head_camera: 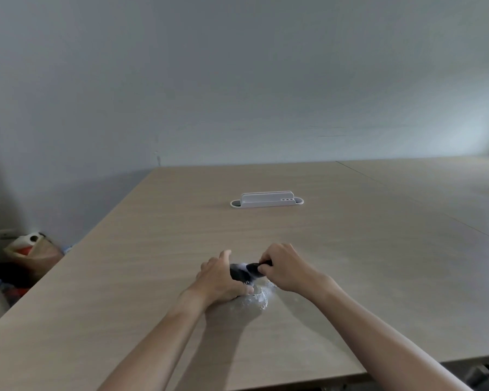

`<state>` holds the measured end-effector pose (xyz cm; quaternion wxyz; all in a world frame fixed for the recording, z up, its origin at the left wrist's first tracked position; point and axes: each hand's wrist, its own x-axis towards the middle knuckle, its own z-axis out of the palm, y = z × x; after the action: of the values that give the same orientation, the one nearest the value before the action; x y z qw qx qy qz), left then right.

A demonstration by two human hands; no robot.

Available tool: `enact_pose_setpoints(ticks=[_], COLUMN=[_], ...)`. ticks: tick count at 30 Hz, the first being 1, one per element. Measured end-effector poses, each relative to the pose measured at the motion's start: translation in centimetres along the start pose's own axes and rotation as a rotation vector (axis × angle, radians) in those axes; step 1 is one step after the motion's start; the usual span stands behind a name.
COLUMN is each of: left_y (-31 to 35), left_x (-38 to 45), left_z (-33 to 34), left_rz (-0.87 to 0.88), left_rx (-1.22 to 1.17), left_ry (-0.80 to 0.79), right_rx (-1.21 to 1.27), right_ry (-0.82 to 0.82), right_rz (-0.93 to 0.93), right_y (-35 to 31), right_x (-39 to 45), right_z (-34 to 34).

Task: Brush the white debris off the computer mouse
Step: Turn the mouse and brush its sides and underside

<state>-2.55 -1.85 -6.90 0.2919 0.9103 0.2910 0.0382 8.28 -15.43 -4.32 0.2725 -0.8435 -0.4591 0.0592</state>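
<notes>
A dark computer mouse (238,274) sits on the wooden table (153,249), dusted with white on top. My left hand (222,277) grips its left side and holds it in place. My right hand (283,268) is closed around the dark handle of a small brush (256,268), whose dark bristles touch the mouse's right side. White powdery debris (259,297) lies spread on the table just in front of the mouse, between my two hands. Most of the brush handle is hidden inside my fist.
A white cable-port cover (266,200) stands upright at the table's middle, far behind my hands. A seam (407,204) divides this table from another on the right. Bags and clutter (29,258) lie on the floor at the left.
</notes>
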Motion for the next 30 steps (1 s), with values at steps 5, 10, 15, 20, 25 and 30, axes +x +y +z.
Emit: enact_pose_setpoints(ticks=[5,10,15,20,25,30], left_y=[-0.4,-1.0,-0.8,-0.7,-1.5,-1.4], left_x=[0.3,0.7,1.0,0.8,1.2,1.4], left_z=[-0.8,-1.0,-1.4,-1.6,-1.3,-1.3], left_rz=[0.034,0.060,0.095,0.106,0.122,0.139], left_rx=[-0.033,-0.014,-0.019,0.012,0.011,0.031], left_ry=[-0.025,-0.045,-0.093,-0.112,-0.083,-0.064], right_rx=[0.098,0.156,-0.012,-0.078,-0.087,-0.153], right_ry=[-0.113,0.031,0.065,-0.085,0.018,0.007], right_rz=[0.076,0.063,-0.057,-0.045,-0.096,-0.120], right_y=[-0.6,-0.6,0.0,0.3,-0.1,-0.5], right_x=[-1.5,-0.1,2.2,1.8,2.4,3.3], right_z=[-1.4,-1.4,0.6,-0.7,-1.7,0.8])
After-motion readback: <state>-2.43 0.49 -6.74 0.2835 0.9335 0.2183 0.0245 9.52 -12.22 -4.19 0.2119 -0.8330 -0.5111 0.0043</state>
